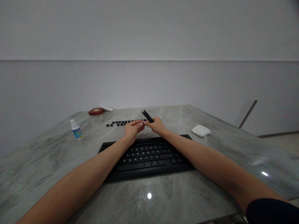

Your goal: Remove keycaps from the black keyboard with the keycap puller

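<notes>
The head view showed the right hand (pixel 157 125) closed round a black tool (pixel 148 116); the left hand's (pixel 132 130) grip couldn't be told. The keyboard (pixel 147 157) lay between the tabletop's (pixel 175 199) near and far edges. Leftward, a bottle's (pixel 76 129) label (pixel 78 133) was unreadable.

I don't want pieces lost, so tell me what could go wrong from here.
The small black keycaps lie in rows close to the left hand, which might brush and scatter them. The dark tool in the right hand could slip. The left forearm, crossing over the keyboard, might shift it.
</notes>
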Motion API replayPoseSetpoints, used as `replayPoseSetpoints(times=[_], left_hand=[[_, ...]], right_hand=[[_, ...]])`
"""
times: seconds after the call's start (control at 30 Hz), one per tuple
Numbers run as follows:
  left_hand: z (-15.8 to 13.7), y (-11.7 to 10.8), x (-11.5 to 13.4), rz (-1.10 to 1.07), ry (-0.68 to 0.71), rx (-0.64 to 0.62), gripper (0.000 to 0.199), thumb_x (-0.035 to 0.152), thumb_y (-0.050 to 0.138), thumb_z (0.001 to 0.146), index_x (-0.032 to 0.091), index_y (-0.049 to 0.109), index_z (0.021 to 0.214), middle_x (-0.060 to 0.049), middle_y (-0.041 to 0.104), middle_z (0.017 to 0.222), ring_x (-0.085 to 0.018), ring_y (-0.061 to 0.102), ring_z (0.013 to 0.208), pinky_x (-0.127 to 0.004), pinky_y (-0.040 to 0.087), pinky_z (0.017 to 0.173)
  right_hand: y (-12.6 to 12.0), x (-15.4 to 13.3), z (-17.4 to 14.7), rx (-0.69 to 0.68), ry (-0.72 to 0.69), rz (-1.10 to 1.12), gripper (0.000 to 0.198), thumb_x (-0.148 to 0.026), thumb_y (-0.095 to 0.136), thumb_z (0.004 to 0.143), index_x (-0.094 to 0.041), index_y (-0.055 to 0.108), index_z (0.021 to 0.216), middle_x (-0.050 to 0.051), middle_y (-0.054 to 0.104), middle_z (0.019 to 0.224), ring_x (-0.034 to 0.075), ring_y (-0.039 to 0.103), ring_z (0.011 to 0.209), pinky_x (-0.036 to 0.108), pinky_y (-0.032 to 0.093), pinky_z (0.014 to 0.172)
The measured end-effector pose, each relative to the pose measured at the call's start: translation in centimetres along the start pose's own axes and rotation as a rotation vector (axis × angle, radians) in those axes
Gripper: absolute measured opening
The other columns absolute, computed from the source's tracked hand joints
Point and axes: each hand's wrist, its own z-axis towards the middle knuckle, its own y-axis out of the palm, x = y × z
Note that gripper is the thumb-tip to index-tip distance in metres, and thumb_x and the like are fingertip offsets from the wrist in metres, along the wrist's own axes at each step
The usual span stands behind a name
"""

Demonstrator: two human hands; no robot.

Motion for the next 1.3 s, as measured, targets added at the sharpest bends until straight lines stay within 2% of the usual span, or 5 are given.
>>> replayPoseSetpoints(times=[0.17, 0.33, 0.5, 0.77, 1.3], left_hand=[[0.1, 0.2, -0.1, 0.057, -0.022, 0.03, 0.021, -0.001, 0.062, 0.068, 0.007, 0.068, 0.087, -0.013, 0.07, 0.088, -0.015, 0.066, 0.066, -0.031, 0.055, 0.069], [0.3, 0.1, -0.3, 0.138, -0.003, 0.097, 0.036, -0.005, 0.053, 0.058, 0.011, 0.065, 0.088, -0.007, 0.065, 0.081, -0.01, 0.057, 0.052, -0.025, 0.05, 0.052], [0.4, -0.1, -0.4, 0.207, 0.029, 0.116, 0.04, -0.001, 0.05, 0.054, 0.012, 0.063, 0.089, -0.002, 0.057, 0.074, -0.007, 0.05, 0.047, -0.02, 0.044, 0.046], [0.5, -0.2, -0.6, 0.261, 0.059, 0.121, 0.04, 0.001, 0.048, 0.053, 0.012, 0.063, 0.088, -0.002, 0.055, 0.075, -0.006, 0.048, 0.046, -0.02, 0.04, 0.045], [0.6, -0.2, -0.7, 0.288, 0.067, 0.105, 0.026, 0.007, 0.058, 0.059, 0.013, 0.064, 0.083, -0.001, 0.056, 0.07, -0.006, 0.046, 0.045, -0.02, 0.038, 0.046]], right_hand=[[-0.4, -0.1, 0.7, 0.036, 0.082, -0.054, 0.025, -0.035, 0.064, 0.075, -0.012, 0.07, 0.074, -0.001, 0.05, 0.047, 0.01, 0.05, 0.045, 0.02, 0.036, 0.046], [-1.8, 0.9, 4.8, 0.068, 0.189, -0.102, 0.022, -0.031, 0.068, 0.072, -0.009, 0.067, 0.075, -0.002, 0.048, 0.044, 0.01, 0.047, 0.039, 0.021, 0.036, 0.041], [-1.8, 2.8, 7.7, 0.036, 0.306, -0.163, 0.022, -0.027, 0.073, 0.067, -0.008, 0.066, 0.077, -0.002, 0.048, 0.041, 0.012, 0.047, 0.038, 0.022, 0.038, 0.039], [-0.8, 4.8, 8.5, -0.003, 0.323, -0.33, 0.025, -0.023, 0.073, 0.065, -0.005, 0.069, 0.081, 0.009, 0.061, 0.056, 0.019, 0.06, 0.05, 0.025, 0.042, 0.047], [-0.1, 5.0, 8.6, -0.011, 0.33, -0.382, 0.036, -0.032, 0.071, 0.064, -0.006, 0.071, 0.088, 0.015, 0.068, 0.074, 0.019, 0.063, 0.057, 0.024, 0.042, 0.047]])
